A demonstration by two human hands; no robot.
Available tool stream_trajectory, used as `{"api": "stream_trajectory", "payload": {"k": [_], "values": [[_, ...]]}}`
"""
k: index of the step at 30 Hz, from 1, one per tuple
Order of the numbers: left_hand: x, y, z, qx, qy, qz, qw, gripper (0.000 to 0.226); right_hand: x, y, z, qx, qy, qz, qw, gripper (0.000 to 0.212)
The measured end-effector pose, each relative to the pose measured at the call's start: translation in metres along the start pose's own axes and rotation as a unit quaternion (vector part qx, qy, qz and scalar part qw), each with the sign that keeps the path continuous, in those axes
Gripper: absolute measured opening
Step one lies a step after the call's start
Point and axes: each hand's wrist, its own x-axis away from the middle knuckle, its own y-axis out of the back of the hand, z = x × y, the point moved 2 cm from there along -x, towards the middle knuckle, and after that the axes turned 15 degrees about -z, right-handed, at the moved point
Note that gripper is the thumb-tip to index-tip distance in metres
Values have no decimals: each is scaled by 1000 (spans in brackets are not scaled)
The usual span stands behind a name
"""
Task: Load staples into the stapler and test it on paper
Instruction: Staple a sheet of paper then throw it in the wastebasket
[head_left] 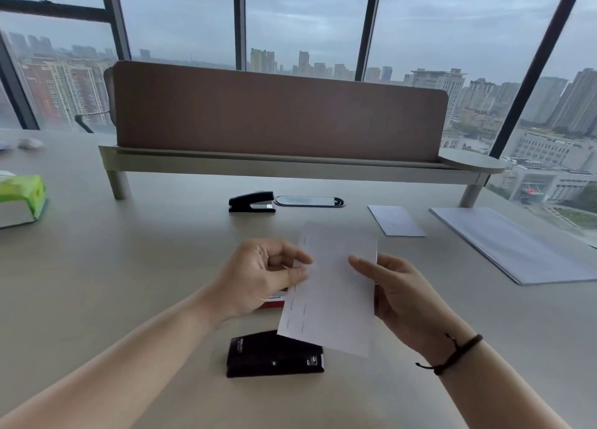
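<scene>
I hold a white sheet of paper (336, 286) above the desk; rows of staples run down its left side. My left hand (265, 273) pinches its left edge between thumb and fingers. My right hand (397, 296) holds the right edge, fingers behind the sheet and thumb in front. A black stapler (274, 354) lies on the desk just below the paper, near me. A second black stapler (252, 202) sits farther back. A red staple box (273, 302) shows partly under my left hand.
A beige desk (129, 267) carries a brown divider panel (277, 112) on a raised shelf at the back. A green tissue pack (21, 199) is at the left; a small paper (395, 220) and a paper stack (517, 244) lie at the right. A cable cover (308, 201) is behind.
</scene>
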Motion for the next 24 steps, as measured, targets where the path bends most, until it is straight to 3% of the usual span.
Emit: {"api": "stream_trajectory", "payload": {"k": [8, 16, 24], "values": [[29, 0, 2, -44, 17, 24, 999, 11, 5, 10, -7, 85, -9, 10, 996, 24], [38, -14, 11, -208, -62, -5, 976, 12, 0, 38, -29, 157, -35, 21, 987, 21], [34, -31, 13, -277, -81, -15, 957, 12, -1, 55, -33, 156, -40, 32, 986, 21]]}}
